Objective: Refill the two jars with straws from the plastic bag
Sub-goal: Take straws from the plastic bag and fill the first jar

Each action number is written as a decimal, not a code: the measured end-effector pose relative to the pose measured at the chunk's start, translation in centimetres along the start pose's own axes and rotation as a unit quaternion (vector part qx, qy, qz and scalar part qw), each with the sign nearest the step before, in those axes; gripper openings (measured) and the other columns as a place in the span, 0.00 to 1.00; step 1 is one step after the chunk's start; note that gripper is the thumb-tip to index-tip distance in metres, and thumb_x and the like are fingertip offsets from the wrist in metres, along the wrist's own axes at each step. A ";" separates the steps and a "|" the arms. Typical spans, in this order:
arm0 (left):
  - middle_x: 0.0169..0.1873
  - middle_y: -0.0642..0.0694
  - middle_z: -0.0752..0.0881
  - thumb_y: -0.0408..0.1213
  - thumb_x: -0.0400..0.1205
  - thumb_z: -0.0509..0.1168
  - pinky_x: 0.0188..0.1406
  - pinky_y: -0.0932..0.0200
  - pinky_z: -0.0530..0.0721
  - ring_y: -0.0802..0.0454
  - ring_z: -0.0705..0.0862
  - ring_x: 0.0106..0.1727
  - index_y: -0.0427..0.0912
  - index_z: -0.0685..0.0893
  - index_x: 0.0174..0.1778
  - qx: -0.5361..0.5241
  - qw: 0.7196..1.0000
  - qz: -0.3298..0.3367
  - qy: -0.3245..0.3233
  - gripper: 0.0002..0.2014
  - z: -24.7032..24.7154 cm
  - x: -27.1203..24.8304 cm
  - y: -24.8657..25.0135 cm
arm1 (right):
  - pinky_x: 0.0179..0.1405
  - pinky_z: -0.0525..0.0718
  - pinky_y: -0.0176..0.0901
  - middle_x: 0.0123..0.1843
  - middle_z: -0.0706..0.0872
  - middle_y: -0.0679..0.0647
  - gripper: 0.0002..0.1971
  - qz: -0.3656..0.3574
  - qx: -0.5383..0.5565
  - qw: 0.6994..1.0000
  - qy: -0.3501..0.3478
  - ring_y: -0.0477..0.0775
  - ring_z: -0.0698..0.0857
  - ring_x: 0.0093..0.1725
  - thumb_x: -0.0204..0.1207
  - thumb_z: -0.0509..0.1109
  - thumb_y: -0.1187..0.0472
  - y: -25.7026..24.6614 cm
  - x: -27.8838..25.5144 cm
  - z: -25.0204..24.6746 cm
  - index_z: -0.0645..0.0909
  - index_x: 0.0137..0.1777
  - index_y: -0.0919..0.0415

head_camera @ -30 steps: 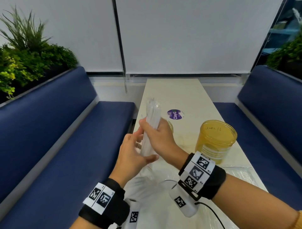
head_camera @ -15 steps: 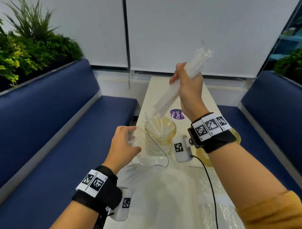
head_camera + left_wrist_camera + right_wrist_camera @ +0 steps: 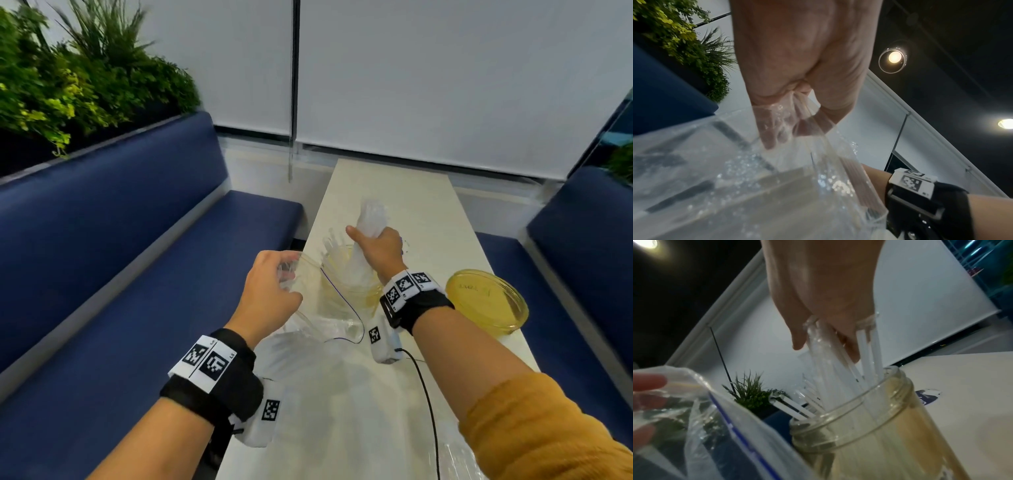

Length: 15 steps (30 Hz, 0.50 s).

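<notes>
Gripping a bundle of straws [image 3: 368, 219], the right hand [image 3: 378, 251] is feeding them into the near jar [image 3: 869, 426], while the left hand [image 3: 270, 291] is pinching the plastic bag [image 3: 329, 318] open just beside it. Judging by this, one jar is filling and the second jar [image 3: 488, 301], well apart, is looking strawless

The left hand [image 3: 270, 291] is raised at table edge, fingers curled, pinching clear film (knuckles up). The right hand [image 3: 378, 248], farther forward, is fisted around a bundle, thumb out to the left, forearm in a mustard sleeve.
</notes>
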State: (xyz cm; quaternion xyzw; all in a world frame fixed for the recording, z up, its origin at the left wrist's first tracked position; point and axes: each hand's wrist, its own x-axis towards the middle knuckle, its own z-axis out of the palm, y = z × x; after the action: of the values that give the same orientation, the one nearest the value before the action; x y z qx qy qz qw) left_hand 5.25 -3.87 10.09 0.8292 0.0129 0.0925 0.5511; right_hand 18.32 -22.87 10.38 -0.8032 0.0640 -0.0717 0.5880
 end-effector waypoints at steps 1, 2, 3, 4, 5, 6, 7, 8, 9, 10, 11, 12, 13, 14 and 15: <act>0.65 0.52 0.75 0.20 0.72 0.73 0.49 0.67 0.85 0.54 0.84 0.61 0.47 0.81 0.70 -0.001 1.000 -0.002 -0.001 0.31 0.0 0.0 0.0 | 0.35 0.84 0.40 0.42 0.87 0.53 0.15 -0.010 -0.012 1.000 0.014 0.57 0.88 0.45 0.70 0.84 0.52 0.0 0.0 -0.1 0.85 0.45 0.61; 0.65 0.52 0.75 0.20 0.72 0.73 0.47 0.69 0.84 0.54 0.83 0.61 0.47 0.81 0.70 -0.002 1.000 -0.004 -0.001 0.31 0.0 -0.1 0.0 | 0.43 0.87 0.43 0.50 0.89 0.56 0.21 -0.025 -0.018 0.999 0.028 0.59 0.89 0.53 0.67 0.86 0.52 -0.1 -0.1 -0.1 0.86 0.54 0.63; 0.65 0.52 0.75 0.20 0.72 0.73 0.44 0.71 0.83 0.55 0.83 0.61 0.47 0.80 0.70 -0.001 1.000 -0.005 -0.001 0.31 -0.1 -0.1 0.0 | 0.54 0.86 0.45 0.60 0.88 0.57 0.31 -0.042 -0.025 0.998 0.035 0.59 0.86 0.62 0.65 0.87 0.52 -0.2 -0.4 -0.2 0.82 0.66 0.62; 0.66 0.52 0.75 0.20 0.73 0.73 0.43 0.72 0.83 0.56 0.83 0.60 0.47 0.80 0.70 -0.001 1.000 -0.004 -0.002 0.31 -0.1 -0.1 0.0 | 0.61 0.81 0.45 0.68 0.83 0.56 0.42 -0.061 -0.019 0.997 0.042 0.56 0.81 0.68 0.63 0.88 0.52 -0.3 -0.7 -0.2 0.74 0.76 0.58; 0.66 0.52 0.75 0.20 0.73 0.73 0.41 0.73 0.83 0.58 0.83 0.59 0.47 0.80 0.71 -0.001 1.000 -0.003 -0.001 0.31 -0.1 -0.1 0.1 | 0.64 0.77 0.42 0.72 0.78 0.55 0.51 -0.084 0.000 0.995 0.050 0.54 0.77 0.71 0.62 0.89 0.53 -0.4 -0.8 -0.3 0.64 0.82 0.53; 0.65 0.53 0.75 0.20 0.73 0.73 0.40 0.74 0.82 0.61 0.83 0.56 0.47 0.80 0.71 -0.001 1.000 -0.001 0.000 0.31 -0.1 -0.1 0.1 | 0.64 0.73 0.38 0.74 0.76 0.55 0.56 -0.119 0.019 0.991 0.065 0.52 0.75 0.72 0.60 0.90 0.53 -0.6 -0.8 -0.4 0.59 0.84 0.51; 0.65 0.53 0.75 0.21 0.74 0.73 0.39 0.75 0.82 0.64 0.82 0.54 0.47 0.80 0.71 -0.001 1.000 0.002 0.000 0.31 -0.2 -0.1 0.1 | 0.64 0.72 0.33 0.74 0.74 0.54 0.57 -0.161 0.027 0.983 0.085 0.50 0.74 0.72 0.60 0.90 0.52 -0.9 -0.7 -0.6 0.57 0.84 0.50; 0.65 0.53 0.75 0.21 0.74 0.73 0.39 0.75 0.82 0.66 0.81 0.53 0.47 0.80 0.71 -0.001 1.000 0.005 0.000 0.30 -0.2 -0.1 0.2 | 0.65 0.70 0.28 0.75 0.74 0.53 0.55 -0.207 0.020 0.973 0.102 0.48 0.74 0.72 0.62 0.89 0.52 -1.1 -0.6 -0.6 0.58 0.84 0.51; 0.65 0.53 0.75 0.21 0.75 0.73 0.39 0.75 0.81 0.67 0.81 0.53 0.48 0.80 0.71 0.000 1.000 0.008 0.000 0.30 -0.2 -0.1 0.2 | 0.67 0.69 0.27 0.75 0.74 0.53 0.49 -0.249 -0.006 0.962 0.111 0.48 0.73 0.73 0.67 0.86 0.52 -1.2 -0.4 -0.6 0.60 0.84 0.52; 0.64 0.54 0.75 0.21 0.75 0.73 0.40 0.75 0.81 0.68 0.80 0.53 0.48 0.80 0.71 -0.001 1.000 0.009 -0.001 0.30 -0.2 0.0 0.2 | 0.71 0.69 0.29 0.77 0.74 0.53 0.41 -0.285 -0.050 0.951 0.106 0.48 0.72 0.75 0.74 0.80 0.51 -1.3 -0.1 -0.5 0.63 0.84 0.54; 0.64 0.55 0.75 0.22 0.75 0.73 0.39 0.75 0.80 0.68 0.80 0.53 0.49 0.80 0.71 0.000 1.000 0.009 -0.001 0.30 -0.2 0.1 0.3 | 0.76 0.69 0.36 0.78 0.74 0.53 0.32 -0.310 -0.117 0.940 0.079 0.50 0.71 0.77 0.81 0.73 0.50 -1.3 0.2 -0.4 0.67 0.82 0.55; 0.63 0.56 0.74 0.22 0.75 0.74 0.38 0.76 0.80 0.69 0.80 0.52 0.49 0.80 0.70 0.002 1.000 0.009 -0.002 0.29 -0.2 0.1 0.4 | 0.78 0.70 0.43 0.79 0.75 0.55 0.24 -0.316 -0.196 0.928 0.028 0.53 0.72 0.79 0.87 0.65 0.50 -1.1 0.6 -0.3 0.73 0.79 0.57; 0.62 0.56 0.74 0.23 0.75 0.74 0.37 0.77 0.79 0.69 0.80 0.52 0.50 0.80 0.70 0.005 1.000 0.009 -0.003 0.29 -0.2 0.2 0.5 | 0.76 0.72 0.48 0.76 0.79 0.58 0.20 -0.289 -0.281 0.914 -0.051 0.57 0.75 0.77 0.90 0.58 0.50 -0.8 0.7 -0.2 0.80 0.72 0.60; 0.62 0.57 0.74 0.23 0.75 0.74 0.37 0.77 0.79 0.68 0.80 0.53 0.51 0.80 0.70 0.006 1.000 0.009 -0.004 0.29 -0.2 0.2 0.5 | 0.68 0.77 0.50 0.66 0.86 0.62 0.22 -0.246 -0.358 0.892 -0.126 0.62 0.81 0.69 0.91 0.54 0.49 -0.3 0.8 0.1 0.86 0.60 0.63; 0.62 0.57 0.74 0.23 0.75 0.74 0.38 0.76 0.80 0.66 0.81 0.54 0.51 0.80 0.69 0.002 1.000 0.008 -0.005 0.29 -0.2 0.2 0.5 | 0.56 0.80 0.50 0.52 0.88 0.64 0.25 -0.215 -0.416 0.869 -0.161 0.65 0.86 0.58 0.91 0.52 0.48 0.2 0.7 0.3 0.85 0.47 0.65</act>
State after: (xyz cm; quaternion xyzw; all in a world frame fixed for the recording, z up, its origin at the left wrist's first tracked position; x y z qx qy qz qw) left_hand 5.32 -3.84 10.69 0.8311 0.0032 0.0927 0.5484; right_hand 19.06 -22.75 10.17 -0.9678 -0.1818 -0.0324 0.1712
